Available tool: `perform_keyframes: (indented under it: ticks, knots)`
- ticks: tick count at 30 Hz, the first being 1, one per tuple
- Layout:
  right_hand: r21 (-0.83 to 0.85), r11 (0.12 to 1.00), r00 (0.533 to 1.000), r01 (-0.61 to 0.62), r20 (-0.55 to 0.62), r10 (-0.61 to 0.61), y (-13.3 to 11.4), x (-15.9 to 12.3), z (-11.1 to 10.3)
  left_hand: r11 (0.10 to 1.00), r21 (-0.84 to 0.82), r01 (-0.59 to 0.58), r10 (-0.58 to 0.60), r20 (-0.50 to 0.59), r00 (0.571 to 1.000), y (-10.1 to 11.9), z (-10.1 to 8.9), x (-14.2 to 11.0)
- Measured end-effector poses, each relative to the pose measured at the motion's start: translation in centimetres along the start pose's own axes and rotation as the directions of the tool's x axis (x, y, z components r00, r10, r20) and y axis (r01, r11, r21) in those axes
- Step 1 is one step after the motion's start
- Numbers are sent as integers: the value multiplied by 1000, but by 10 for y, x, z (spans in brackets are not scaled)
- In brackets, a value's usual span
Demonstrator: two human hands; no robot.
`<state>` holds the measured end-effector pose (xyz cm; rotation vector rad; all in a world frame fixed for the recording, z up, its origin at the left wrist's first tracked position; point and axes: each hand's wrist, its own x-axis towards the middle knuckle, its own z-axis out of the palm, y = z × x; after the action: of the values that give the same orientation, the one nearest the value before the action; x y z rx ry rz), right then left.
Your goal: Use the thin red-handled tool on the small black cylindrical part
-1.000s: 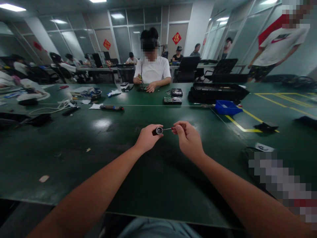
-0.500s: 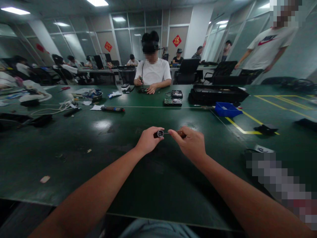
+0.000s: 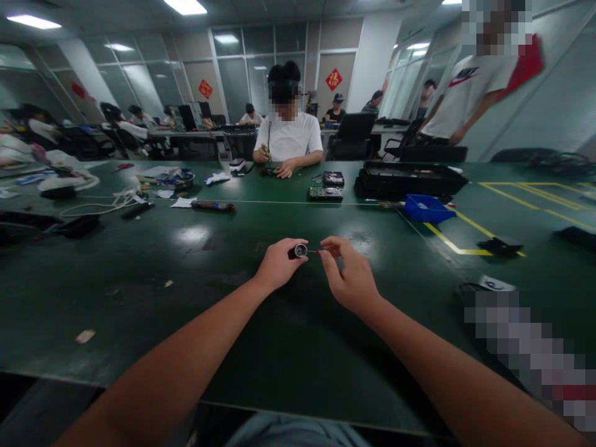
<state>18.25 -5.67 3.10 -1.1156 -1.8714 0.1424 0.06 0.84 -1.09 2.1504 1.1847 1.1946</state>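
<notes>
My left hand [image 3: 278, 264] is closed around a short black cylinder [image 3: 298, 251]. Its round open end, with a silvery rim, faces me; what lies inside is too small to make out. From the cylinder's right side a thin metal shaft [image 3: 312, 251] runs across to my right hand [image 3: 351, 273]. It looks like a small screwdriver with a red handle, mostly hidden by the fingers. My right thumb and fingertips are at the red part, loosely curled. Both hands are held above the green table [image 3: 288, 347].
Two hard drives [image 3: 326, 194] lie ahead, near a black case [image 3: 410, 179] and a blue bin [image 3: 427, 208]. A pen-like tool [image 3: 214, 206] and cables [image 3: 112, 205] lie left. Across the table a person [image 3: 288, 139] works; another person [image 3: 465, 99] stands at right.
My right hand turned with its fingers closed round the handle, then turned back, fingers looser. My left hand holds the cylinder nearly still. The standing person moved left.
</notes>
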Motion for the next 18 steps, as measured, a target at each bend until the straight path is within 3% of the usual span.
perform_keyframes:
  ticks: [5, 8, 10, 11, 13, 18]
  knots:
    - [335, 897, 945, -287, -56, 323, 15, 4, 8, 1000, 16, 5, -5, 9, 1000, 0, -1, 1]
    - [561, 735, 866, -381, -62, 496, 28, 10, 12, 999, -7, -53, 53, 29, 998, 0, -3, 2]
    - [666, 613, 830, -425, 17, 558, 34, 12, 12, 997, -16, -71, 71, 20, 997, 1, -4, 3]
    - [680, 593, 822, -430, 23, 569, 35, 13, 12, 998, -14, -64, 65, 15, 998, 1, -4, 3]
    - [646, 641, 833, -414, -16, 553, 34, 14, 10, 999, -1, -38, 38, 18, 999, 1, -4, 3]
    - [364, 874, 909, -323, -137, 393, 18, 9, 5, 1000, 10, -11, 11, 26, 1000, 3, -3, 2]
